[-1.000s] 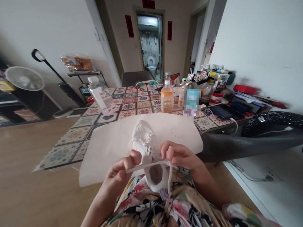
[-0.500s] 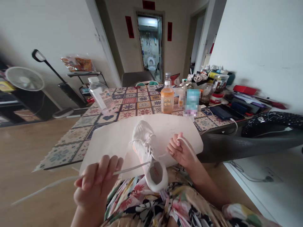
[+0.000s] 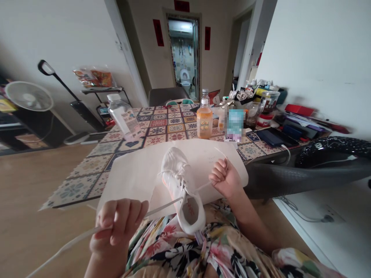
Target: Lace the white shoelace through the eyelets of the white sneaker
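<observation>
While the left fingers (image 3: 120, 216) clench one length of white lace (image 3: 164, 206), its tail trailing down and out to their left, the right fingers (image 3: 218, 172) are curled tight round the other length, a thin tip poking up above them. And there's the white shoe (image 3: 174, 184), right between the two sets of fingers! Its long axis runs away from the body, toe far and slightly left, heel near; the right fingers look the nearer to it. Both lace lengths come off by the tongue, spreading to either side. Heel end over the floral clothing (image 3: 174, 255), toe end over a white sheet (image 3: 130, 177) on the patterned bench (image 3: 81, 179). Beyond the fingers, an orange bottle (image 3: 204, 123) stands ahead, a clear bottle (image 3: 124, 119) ahead to the left, and a dark tablet (image 3: 271, 137) off to the right; farther still, a chair (image 3: 168, 95), then a lit doorway (image 3: 184, 58).
</observation>
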A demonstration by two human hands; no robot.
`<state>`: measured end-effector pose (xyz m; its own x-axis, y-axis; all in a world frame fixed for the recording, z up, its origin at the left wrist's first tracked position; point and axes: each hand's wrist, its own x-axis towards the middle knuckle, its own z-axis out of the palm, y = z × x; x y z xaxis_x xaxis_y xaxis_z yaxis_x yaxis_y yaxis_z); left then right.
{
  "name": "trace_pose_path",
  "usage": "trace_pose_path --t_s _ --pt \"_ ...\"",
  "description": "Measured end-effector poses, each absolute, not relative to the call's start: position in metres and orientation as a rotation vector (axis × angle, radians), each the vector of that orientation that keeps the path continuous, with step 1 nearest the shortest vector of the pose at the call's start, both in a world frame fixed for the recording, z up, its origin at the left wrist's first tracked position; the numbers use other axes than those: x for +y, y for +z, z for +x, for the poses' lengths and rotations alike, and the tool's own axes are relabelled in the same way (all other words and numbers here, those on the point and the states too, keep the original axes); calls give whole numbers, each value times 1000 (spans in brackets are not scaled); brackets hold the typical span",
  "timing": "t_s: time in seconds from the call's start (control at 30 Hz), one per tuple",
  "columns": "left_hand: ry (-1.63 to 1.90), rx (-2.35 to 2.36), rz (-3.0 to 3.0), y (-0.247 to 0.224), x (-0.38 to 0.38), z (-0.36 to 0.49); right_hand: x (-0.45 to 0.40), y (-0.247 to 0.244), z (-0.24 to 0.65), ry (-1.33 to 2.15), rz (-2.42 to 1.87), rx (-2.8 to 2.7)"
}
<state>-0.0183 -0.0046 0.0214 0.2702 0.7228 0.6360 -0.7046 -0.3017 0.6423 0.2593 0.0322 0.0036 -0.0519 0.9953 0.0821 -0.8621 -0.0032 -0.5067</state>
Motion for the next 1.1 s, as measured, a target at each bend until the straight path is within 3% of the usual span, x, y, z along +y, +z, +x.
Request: trace_pose_path --t_s 0.2,0.3,0.6,0.9,1.1 --pt "1396 377 1214 29 -22 -8 29 8 252 1268 -490 -550" --pt "1217 474 1469 32 -25 0 16 9 236 1108 -485 -758" --pt "790 375 1792 27 -20 20 -23 17 224 1200 -427 -1429" --pt "947 465 1630 23 -28 28 -24 15 227 441 -347 -2003" --pt "1223 552 1354 12 -25 32 -26 19 225 222 -390 -2067"
